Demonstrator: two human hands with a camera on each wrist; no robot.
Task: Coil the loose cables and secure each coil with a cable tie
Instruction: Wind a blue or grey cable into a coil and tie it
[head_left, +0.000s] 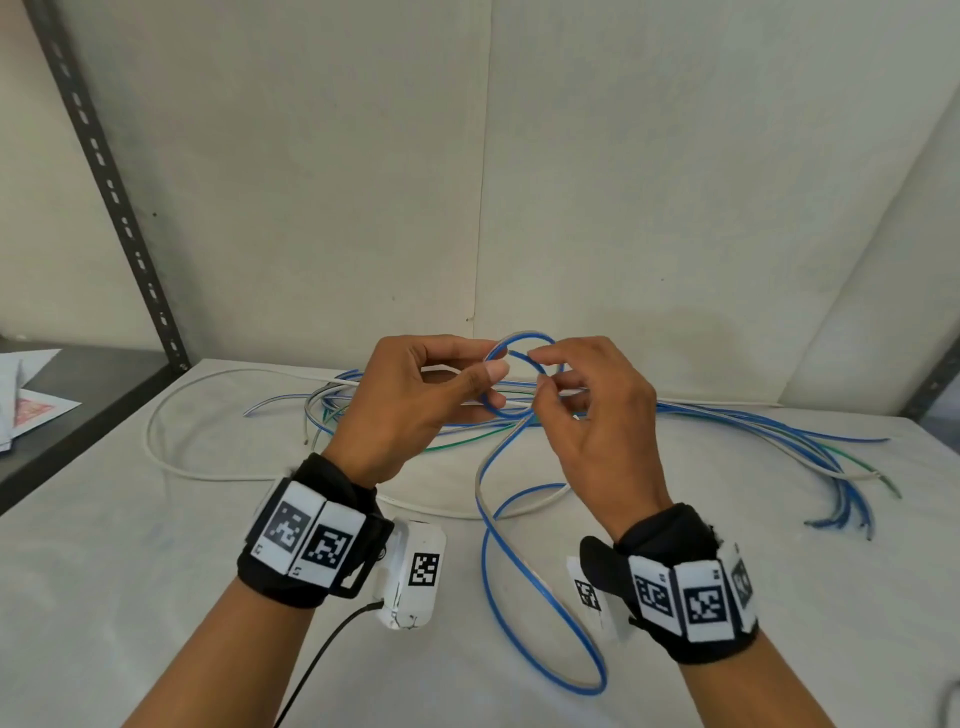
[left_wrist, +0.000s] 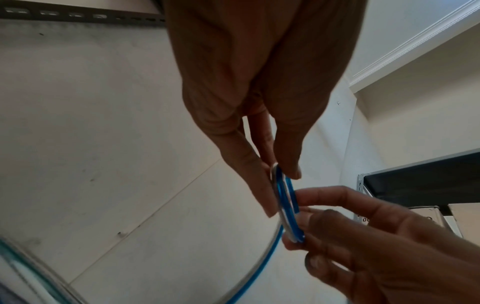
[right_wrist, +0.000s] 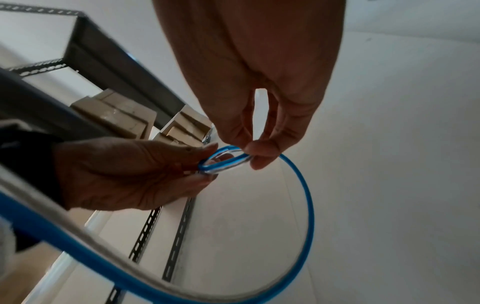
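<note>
A small coil of blue-and-white cable (head_left: 519, 374) is held up above the table between both hands. My left hand (head_left: 441, 384) pinches its left side with thumb and fingers; the wrist view shows the coil (left_wrist: 284, 203) edge-on at my fingertips. My right hand (head_left: 566, 395) pinches the right side of the coil (right_wrist: 224, 159). The cable's loose tail (head_left: 524, 587) hangs down and loops over the table toward me. No cable tie is visible.
A tangle of blue, white and green cables (head_left: 727, 431) lies across the back of the white table (head_left: 156, 597), with a long white cable (head_left: 171, 457) curving left. A dark metal shelf post (head_left: 109, 187) stands at left, papers (head_left: 31, 410) beside it.
</note>
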